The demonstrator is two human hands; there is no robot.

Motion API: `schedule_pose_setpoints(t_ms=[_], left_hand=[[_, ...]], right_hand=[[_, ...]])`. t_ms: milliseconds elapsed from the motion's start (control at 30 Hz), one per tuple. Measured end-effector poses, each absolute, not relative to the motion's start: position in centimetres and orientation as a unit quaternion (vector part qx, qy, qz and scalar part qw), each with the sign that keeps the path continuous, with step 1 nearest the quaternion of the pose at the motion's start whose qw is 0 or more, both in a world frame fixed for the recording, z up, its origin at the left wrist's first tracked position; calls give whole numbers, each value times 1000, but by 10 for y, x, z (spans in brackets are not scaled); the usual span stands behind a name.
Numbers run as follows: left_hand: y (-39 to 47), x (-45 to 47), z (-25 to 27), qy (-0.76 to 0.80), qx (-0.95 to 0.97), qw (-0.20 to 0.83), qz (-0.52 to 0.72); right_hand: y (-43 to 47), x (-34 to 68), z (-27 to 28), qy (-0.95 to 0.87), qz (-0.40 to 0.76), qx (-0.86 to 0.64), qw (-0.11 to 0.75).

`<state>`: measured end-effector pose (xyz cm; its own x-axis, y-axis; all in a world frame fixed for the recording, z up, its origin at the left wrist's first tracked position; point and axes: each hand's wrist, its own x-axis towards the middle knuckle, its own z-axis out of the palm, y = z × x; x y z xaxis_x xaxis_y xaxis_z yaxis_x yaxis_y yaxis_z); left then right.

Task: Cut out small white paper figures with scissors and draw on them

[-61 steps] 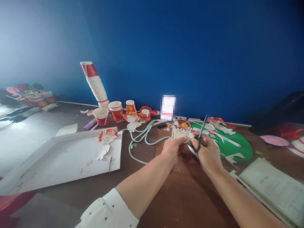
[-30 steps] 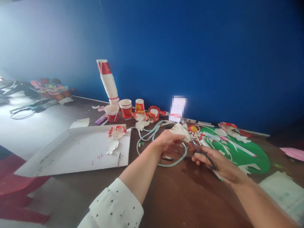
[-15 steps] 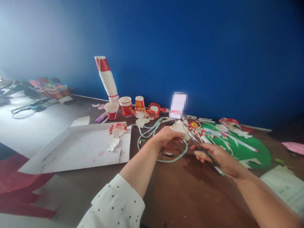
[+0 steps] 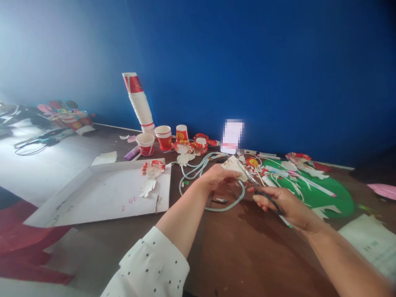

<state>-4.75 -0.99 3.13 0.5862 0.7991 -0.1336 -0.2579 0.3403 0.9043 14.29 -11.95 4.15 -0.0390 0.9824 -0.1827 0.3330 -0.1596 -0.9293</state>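
Observation:
My left hand (image 4: 220,176) pinches a small pale piece of paper (image 4: 230,163) above the table. In my right hand (image 4: 278,201) is a pair of scissors (image 4: 255,182), fingers wrapped round the dark handles. The blades reach up and left to the paper's right edge, touching or overlapping it. Below the hands lies a pale blue cable (image 4: 234,205) in loops, with a small dark pen-like piece (image 4: 220,201) inside one loop. Close by on the right, a green round sheet (image 4: 338,198) carries white paper strips and markers.
A white board (image 4: 102,194) with a paper figure (image 4: 150,187) lies left. Behind it stand red-and-white paper cups (image 4: 163,138) and a tall leaning cup stack (image 4: 140,105). A bright phone screen (image 4: 232,136) leans on the blue wall. Printed paper (image 4: 371,239) lies at right.
Both hands stay almost in place, with the paper and scissors still together. Only a very slight shift of the blades and the camera view shows.

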Motion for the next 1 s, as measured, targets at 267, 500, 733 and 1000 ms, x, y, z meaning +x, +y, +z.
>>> schedule_pose_setpoints(t_ms=[267,500,733,1000], left_hand=[[-10,-49,32,291,449,775,337],[-6,-47,27,289,448,783,320],[-6,-47,29,297,440,788,311],[-5,-48,28,295,436,794,304]], right_hand=[[-120,143,42,-554,458,-605,342],[-121,142,45,-543,458,-622,329],[-122,143,43,-538,464,-624,325],[-120,141,44,-563,439,-632,301]])
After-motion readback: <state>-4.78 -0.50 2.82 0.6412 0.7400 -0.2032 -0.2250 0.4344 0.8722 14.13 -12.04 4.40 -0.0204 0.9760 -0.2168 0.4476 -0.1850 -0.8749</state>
